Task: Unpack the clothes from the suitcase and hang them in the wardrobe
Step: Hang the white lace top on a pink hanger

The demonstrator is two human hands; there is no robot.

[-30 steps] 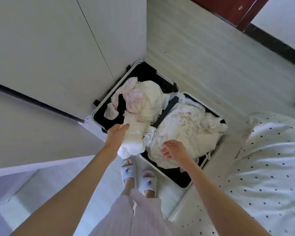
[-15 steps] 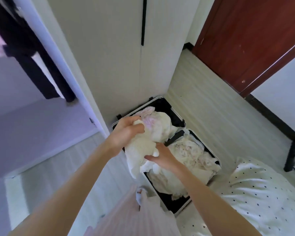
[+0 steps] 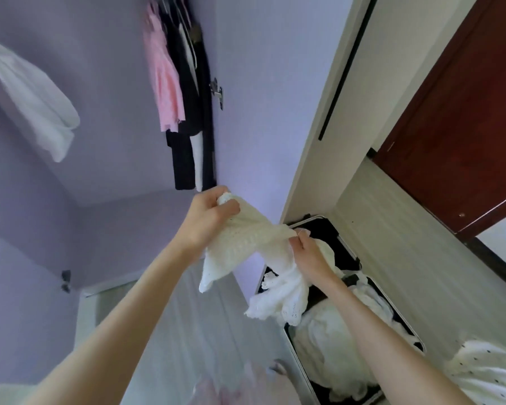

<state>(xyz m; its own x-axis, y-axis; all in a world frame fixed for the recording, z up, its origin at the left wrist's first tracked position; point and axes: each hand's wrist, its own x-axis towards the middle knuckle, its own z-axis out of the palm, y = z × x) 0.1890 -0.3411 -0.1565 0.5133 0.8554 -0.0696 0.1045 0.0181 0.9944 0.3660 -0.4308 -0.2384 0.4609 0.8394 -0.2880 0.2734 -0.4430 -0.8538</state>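
Both bare forearms reach forward and upward. The left hand [image 3: 208, 217] is raised higher, its fingers curled tight around the white garment [image 3: 251, 238]. The right hand [image 3: 307, 252] sits lower and just beside it, pinching the same cloth.

Soft daylight is filling the scene evenly; hanging clothes [image 3: 170, 83] are blurring, and straight edges are bending toward the frame's borders.
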